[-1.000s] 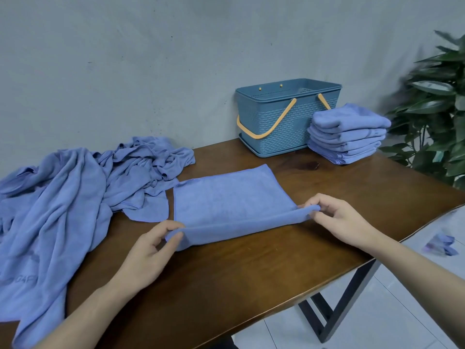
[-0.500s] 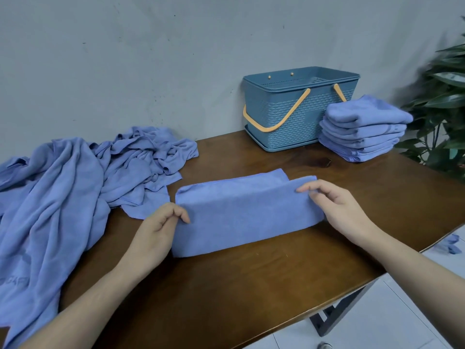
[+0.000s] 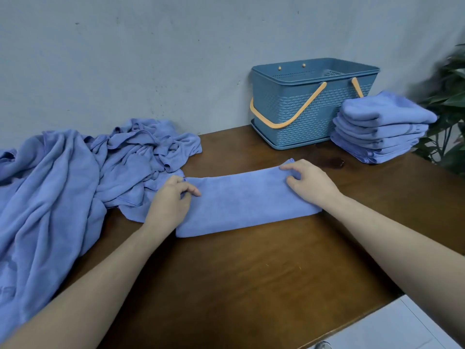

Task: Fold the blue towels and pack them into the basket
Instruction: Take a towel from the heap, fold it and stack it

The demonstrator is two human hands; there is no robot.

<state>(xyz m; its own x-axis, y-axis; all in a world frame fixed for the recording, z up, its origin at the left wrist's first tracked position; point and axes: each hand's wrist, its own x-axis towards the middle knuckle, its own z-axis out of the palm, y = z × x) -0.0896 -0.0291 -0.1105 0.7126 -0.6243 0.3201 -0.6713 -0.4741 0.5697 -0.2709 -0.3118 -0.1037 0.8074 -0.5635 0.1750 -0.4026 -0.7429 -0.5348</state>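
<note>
A blue towel lies folded in half as a long strip on the middle of the wooden table. My left hand pinches its far left corner with curled fingers. My right hand grips the far right corner, thumb and fingers curled over the edge. The blue basket with orange handles stands at the back against the wall, with nothing visible inside. A stack of several folded blue towels sits just right of the basket.
A rumpled heap of unfolded blue towels covers the table's left side and touches the strip's left end. A leafy plant stands past the right edge. White floor shows beyond the table's near right corner.
Both hands carried the towel's near edge up and over to the far edge, folding it in half. The hands now sit at the far corners. The view shifted closer.
</note>
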